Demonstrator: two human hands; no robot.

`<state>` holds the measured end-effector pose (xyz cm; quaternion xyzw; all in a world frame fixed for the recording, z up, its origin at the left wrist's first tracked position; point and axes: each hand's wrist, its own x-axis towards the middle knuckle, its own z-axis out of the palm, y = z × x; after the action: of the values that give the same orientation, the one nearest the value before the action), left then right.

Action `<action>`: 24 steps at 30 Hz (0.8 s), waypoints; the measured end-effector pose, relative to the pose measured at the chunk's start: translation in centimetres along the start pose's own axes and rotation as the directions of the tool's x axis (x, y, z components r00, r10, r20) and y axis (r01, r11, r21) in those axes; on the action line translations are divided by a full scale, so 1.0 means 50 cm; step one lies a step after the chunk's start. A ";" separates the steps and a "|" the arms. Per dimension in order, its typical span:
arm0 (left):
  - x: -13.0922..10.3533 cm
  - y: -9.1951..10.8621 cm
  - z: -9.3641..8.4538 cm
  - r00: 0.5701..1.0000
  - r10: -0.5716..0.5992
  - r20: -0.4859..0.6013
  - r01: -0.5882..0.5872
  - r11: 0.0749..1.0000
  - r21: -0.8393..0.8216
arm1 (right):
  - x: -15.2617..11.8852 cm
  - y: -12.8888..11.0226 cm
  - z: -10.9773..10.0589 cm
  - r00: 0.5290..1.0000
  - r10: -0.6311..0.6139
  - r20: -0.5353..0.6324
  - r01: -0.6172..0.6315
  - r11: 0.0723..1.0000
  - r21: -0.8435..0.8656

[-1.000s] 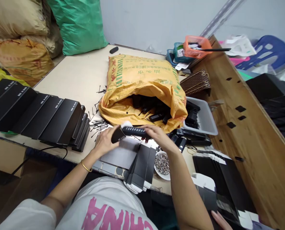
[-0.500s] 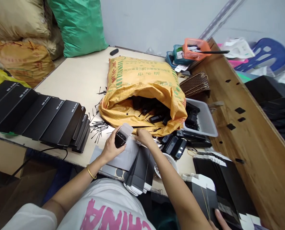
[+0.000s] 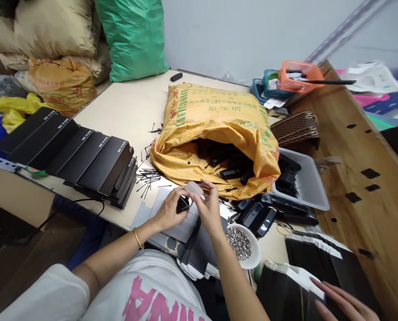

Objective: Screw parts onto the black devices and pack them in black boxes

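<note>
In my left hand (image 3: 168,210) is a small black box (image 3: 183,204), its fingers wrapped around the sides. A pale end flap (image 3: 192,188) stands up from the box's open end. My right hand (image 3: 210,209) is at that end, thumb and fingers bent close to the flap; whatever is between them is too small to make out. Beneath my hands lie a grey sheet (image 3: 160,198) and a stack of flat black cartons (image 3: 199,249). Just beyond is a yellow woven sack (image 3: 215,107), its mouth open on black devices (image 3: 230,171).
Folded black boxes (image 3: 101,162) line the left side. Thin black sticks (image 3: 148,176) lie scattered beside the sack. To the right are a white bowl of small metal parts (image 3: 241,243), a white bin (image 3: 314,187) and a wooden board (image 3: 362,178). Another person's hand (image 3: 342,301) touches cartons at lower right.
My right hand has come from the sack's front edge to the box's open end. The view has shifted left, baring the bowl. The other person's hand has moved further over the cartons.
</note>
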<state>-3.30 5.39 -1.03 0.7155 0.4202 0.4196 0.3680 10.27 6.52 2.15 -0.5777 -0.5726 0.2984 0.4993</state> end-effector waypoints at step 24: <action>0.033 0.198 -0.208 0.978 -0.079 -0.194 0.148 0.915 0.375 | -0.014 -0.018 0.006 0.984 -0.141 -0.106 0.169 0.931 0.323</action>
<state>-9.40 4.98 12.05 0.7089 0.5664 0.3671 0.2047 9.58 5.79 2.71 -0.4502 -0.5375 0.3264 0.6340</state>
